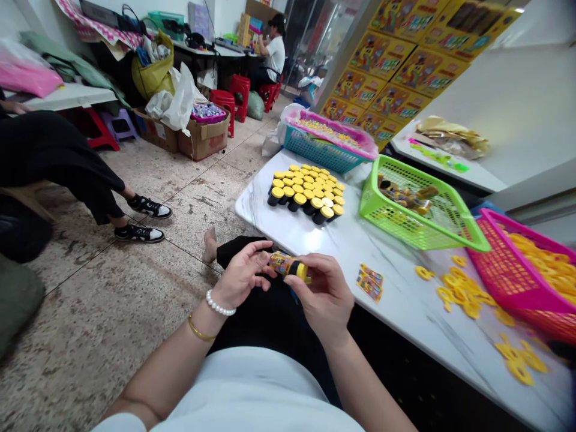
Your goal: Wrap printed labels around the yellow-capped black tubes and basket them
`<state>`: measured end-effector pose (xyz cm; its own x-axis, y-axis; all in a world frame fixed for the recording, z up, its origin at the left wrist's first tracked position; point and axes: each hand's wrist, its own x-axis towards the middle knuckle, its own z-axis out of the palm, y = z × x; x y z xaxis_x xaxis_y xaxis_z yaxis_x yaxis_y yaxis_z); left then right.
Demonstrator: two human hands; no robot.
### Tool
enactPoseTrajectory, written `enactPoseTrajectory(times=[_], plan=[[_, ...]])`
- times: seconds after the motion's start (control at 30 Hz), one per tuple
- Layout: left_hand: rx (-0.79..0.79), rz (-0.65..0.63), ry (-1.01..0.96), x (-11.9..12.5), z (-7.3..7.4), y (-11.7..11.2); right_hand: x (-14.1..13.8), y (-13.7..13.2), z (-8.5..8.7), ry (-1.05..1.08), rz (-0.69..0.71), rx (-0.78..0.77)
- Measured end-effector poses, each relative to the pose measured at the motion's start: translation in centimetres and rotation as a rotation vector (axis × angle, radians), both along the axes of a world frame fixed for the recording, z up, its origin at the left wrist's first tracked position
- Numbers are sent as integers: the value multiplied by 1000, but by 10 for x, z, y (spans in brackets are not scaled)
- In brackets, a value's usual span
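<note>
Above my lap, a small tube with a yellow cap and a colourful printed label (283,264) lies tilted between my hands. My right hand (326,294) pinches its capped end with thumb and fingers. Loosely curled, the fingers of my left hand (245,273) touch the other end, and their exact hold is partly hidden. On the white marble-patterned table (270,210), many black tubes with yellow caps (308,189) stand upright in a tight group. A small sheet of printed stickers (369,282) lies near the table edge, right of my right hand.
A green basket (423,234) holds labelled tubes. Yellow plastic rings (463,291) lie beside a pink basket (517,264) full of more. A teal basket (315,150) stands at the table's far end. A seated person's legs (63,162) reach in from the left.
</note>
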<state>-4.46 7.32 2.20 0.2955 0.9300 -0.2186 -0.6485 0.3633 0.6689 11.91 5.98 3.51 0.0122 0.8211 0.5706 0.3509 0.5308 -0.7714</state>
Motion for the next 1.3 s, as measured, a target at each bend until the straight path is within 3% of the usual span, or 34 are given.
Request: enactPoseTrajectory(times=[0.07,0.23,0.33,0.5,0.63,0.77,0.9,1.03,1.1,1.2,1.3], plan=[[37,-106,16,-2,-3,2,2,-1,0,-111,56,0],[71,-108,168,-2,-13,5,9,-3,2,-264,114,-87],[100,-162,196,2,-16,4,14,-3,2,-323,103,-44],[-1,-252,145,2,-22,7,18,-2,1,-383,110,36],[24,-189,158,-2,-25,11,22,-1,0,-392,105,138],[92,-142,228,-1,-23,9,25,-4,-3,-378,62,120],[161,-127,312,3,-18,5,23,-7,-8,-281,45,-6],[273,-103,293,4,-15,3,16,-10,-13,64,87,-355],[312,-116,300,2,-15,3,13,-11,-14,158,107,-447],[311,-168,351,-3,-17,6,10,-12,-13,49,76,-311],[298,-137,402,-5,-18,8,10,-12,-11,-122,35,-123]])
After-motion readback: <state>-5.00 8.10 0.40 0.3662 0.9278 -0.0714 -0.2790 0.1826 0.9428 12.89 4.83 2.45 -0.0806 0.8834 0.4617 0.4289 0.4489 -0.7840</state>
